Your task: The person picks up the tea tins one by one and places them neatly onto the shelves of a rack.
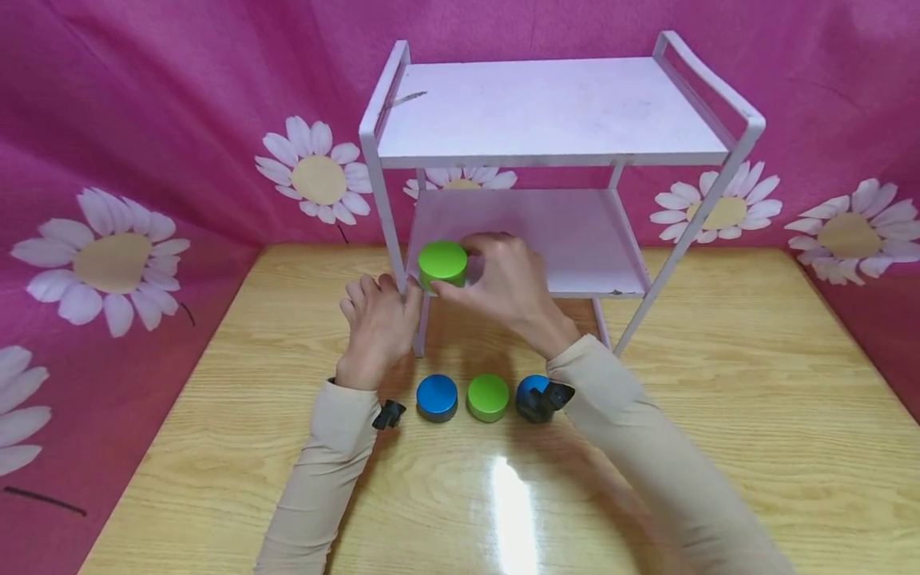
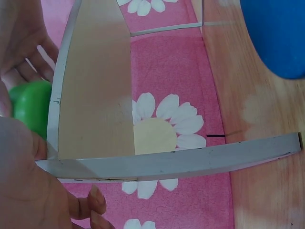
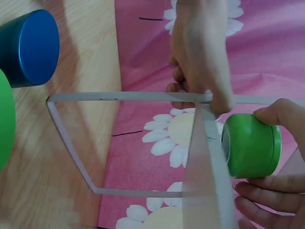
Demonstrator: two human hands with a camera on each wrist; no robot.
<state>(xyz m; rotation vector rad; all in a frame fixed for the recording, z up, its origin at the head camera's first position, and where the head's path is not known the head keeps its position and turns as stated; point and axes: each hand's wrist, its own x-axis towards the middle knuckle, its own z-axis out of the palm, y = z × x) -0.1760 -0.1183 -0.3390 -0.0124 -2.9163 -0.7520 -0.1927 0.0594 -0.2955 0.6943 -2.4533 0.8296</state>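
Beyond the left hand (image 1: 379,334) hangs a magenta cloth (image 1: 216,88) printed with white daisies (image 1: 118,263), their centres pale yellow; it also extends rightward of the right hand (image 1: 513,283). A wood-grained surface (image 1: 755,407) spreads beneath both, with a bright glare (image 1: 512,511) nearer the person.

- Site read as a staged tabletop set; wider room type unclear
- Pink daisy-print cloth (image 1: 216,96) hung behind and along both sides
- Wood-grain table (image 1: 273,335) bore a pale shelf rack (image 1: 532,112)
- Black wrist-worn cameras (image 1: 389,414) marked it as a recording setup
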